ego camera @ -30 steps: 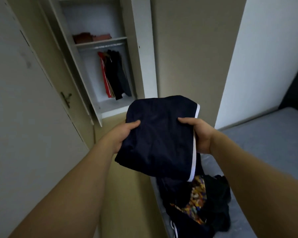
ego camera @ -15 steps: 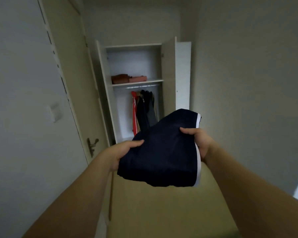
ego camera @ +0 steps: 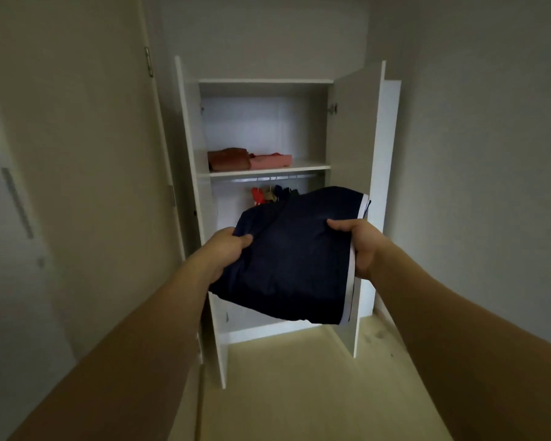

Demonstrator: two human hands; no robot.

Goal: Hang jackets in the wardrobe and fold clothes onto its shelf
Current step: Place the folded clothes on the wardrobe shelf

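As both doors of a tall white wardrobe [ego camera: 360, 138] stand open, a left hand [ego camera: 225, 249] and a right hand [ego camera: 361, 246] grip opposite edges of a folded navy garment with a white side stripe [ego camera: 295, 259], thumbs clamped on top, held in the air before the opening. On the white shelf [ego camera: 306, 168] lie a folded brown garment [ego camera: 229, 159] and a folded pink one [ego camera: 271, 160], touching; hanging clothes [ego camera: 269, 195] show below.

Both bare forearms reach forward and up, roughly level with each other. The left hand [ego camera: 225, 249] keeps its grip with the thumb on top and fingers curled beneath; the right hand [ego camera: 360, 246] pinches likewise, thumb pointing inward.
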